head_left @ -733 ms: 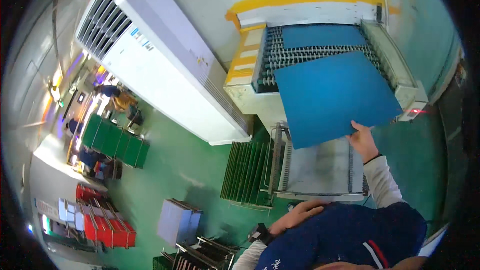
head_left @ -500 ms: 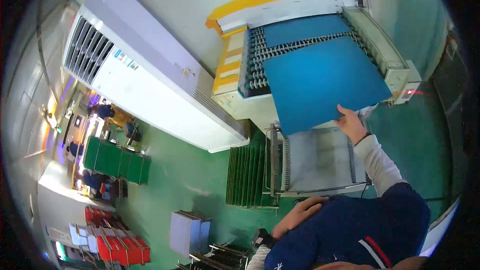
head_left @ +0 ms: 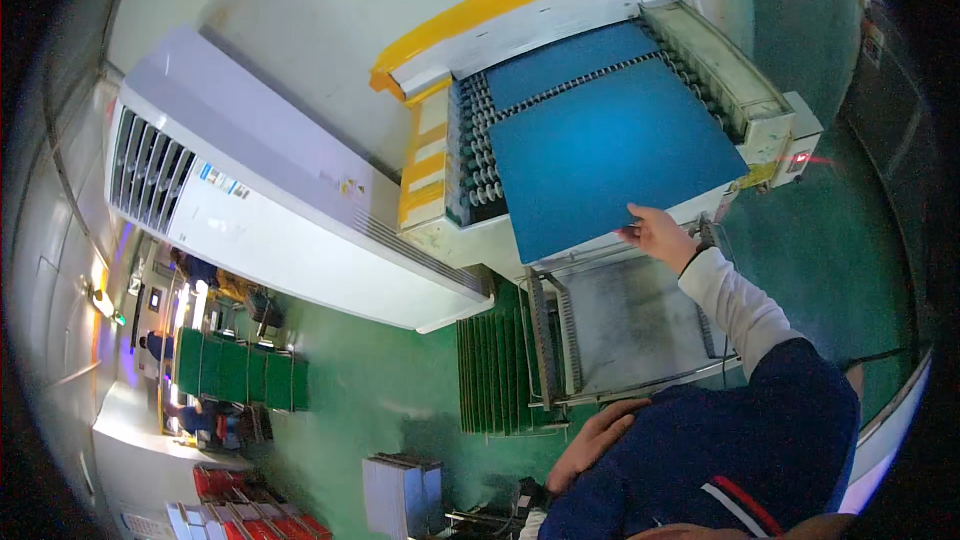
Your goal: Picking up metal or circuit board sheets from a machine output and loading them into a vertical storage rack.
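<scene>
A large blue panel lies at the mouth of a roller conveyor machine, its near edge sticking out toward me. My right hand grips this near edge, thumb on top and fingers curled at the rim. Farther in, a second blue panel rests on the rollers. My left hand lies flat against my dark blue jacket, fingers together and stretched, holding nothing. Below the near panel stands a metal rack with toothed side rails and a greyish sheet surface.
A tall white air conditioner leans across the left in this bent view. Beside the metal rack stands a rack of upright green boards. Pale boards stand on the floor, with green carts and people farther left.
The view has shifted, so the machine and panel sit further left in it. My right hand stays at the panel's near edge, and my left hand stays on the jacket.
</scene>
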`<state>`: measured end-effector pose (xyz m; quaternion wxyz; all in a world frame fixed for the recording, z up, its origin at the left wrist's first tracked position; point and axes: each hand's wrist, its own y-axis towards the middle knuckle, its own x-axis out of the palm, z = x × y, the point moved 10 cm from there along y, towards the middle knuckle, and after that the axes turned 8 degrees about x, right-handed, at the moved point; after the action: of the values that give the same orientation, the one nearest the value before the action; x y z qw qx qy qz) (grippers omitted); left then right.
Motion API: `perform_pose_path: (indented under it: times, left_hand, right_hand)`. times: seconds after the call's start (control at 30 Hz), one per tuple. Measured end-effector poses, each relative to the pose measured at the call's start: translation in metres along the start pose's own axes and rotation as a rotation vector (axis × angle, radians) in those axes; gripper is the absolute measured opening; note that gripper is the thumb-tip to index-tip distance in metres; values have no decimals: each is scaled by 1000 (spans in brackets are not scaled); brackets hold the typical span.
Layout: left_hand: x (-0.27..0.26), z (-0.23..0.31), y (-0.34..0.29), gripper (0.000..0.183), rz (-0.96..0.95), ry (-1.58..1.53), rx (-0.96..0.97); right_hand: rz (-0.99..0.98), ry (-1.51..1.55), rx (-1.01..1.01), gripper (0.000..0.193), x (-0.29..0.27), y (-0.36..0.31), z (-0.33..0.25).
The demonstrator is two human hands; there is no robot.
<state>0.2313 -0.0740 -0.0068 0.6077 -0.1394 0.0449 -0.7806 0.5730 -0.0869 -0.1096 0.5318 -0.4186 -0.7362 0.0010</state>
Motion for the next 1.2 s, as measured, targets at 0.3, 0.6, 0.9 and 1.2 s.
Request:
perform_pose_path:
  times: [0.3,0.6,0.9,1.2]
  left_hand:
    - [1,-12,16,40,-29,74,-78]
    - [8,-6,25,40,-66,49,-85]
    - [6,-8,27,39,-25,23,-126]
    - [2,-4,31,38,-32,96,-21]
  right_hand:
    - [93,31,-33,31,-10,0,-6]
    - [43,43,-57,40,6,-4,-6]
    - [21,30,-50,51,9,12,-10]
    - [27,47,-25,40,1,31,-16]
